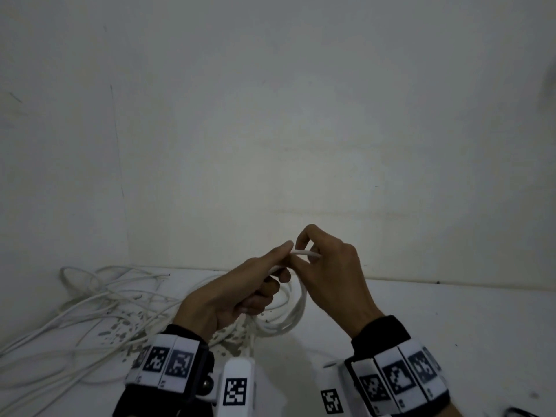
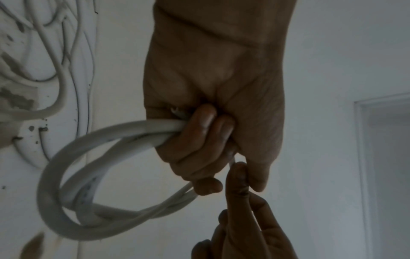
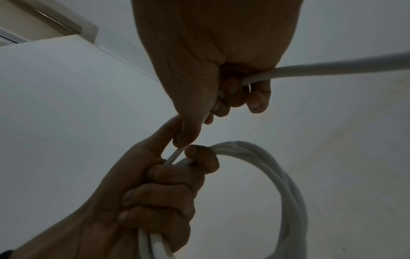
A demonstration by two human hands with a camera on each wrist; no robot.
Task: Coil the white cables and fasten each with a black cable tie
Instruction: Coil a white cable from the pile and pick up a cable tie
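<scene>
Both hands are raised above the white counter (image 1: 451, 311), close together in front of a plain wall (image 1: 270, 115).

Left hand (image 1: 228, 296): fingers curled round a coil of white cable (image 1: 296, 314); the grip is closed on several loops at once. In the left wrist view the loops hang out of the fist as a rough ring, turns lying against each other. Thumb and forefinger extend toward the right hand.

Right hand (image 1: 328, 272): thumb and fingers pinch a single strand of the same cable (image 1: 304, 252) just beside the left fingertips; narrow grip, holding cable. In the right wrist view the strand passes through the curled fingers and runs off to the side.

The two hands nearly touch at the fingertips; the short length of strand spans between them.

Loose white cables (image 1: 90, 299) lie tangled on the counter, left of the hands, reaching the wall corner. Grey specks (image 1: 120, 326) mark the surface beneath them.

Wrist bands with black-and-white markers (image 1: 168, 362) on both forearms.
</scene>
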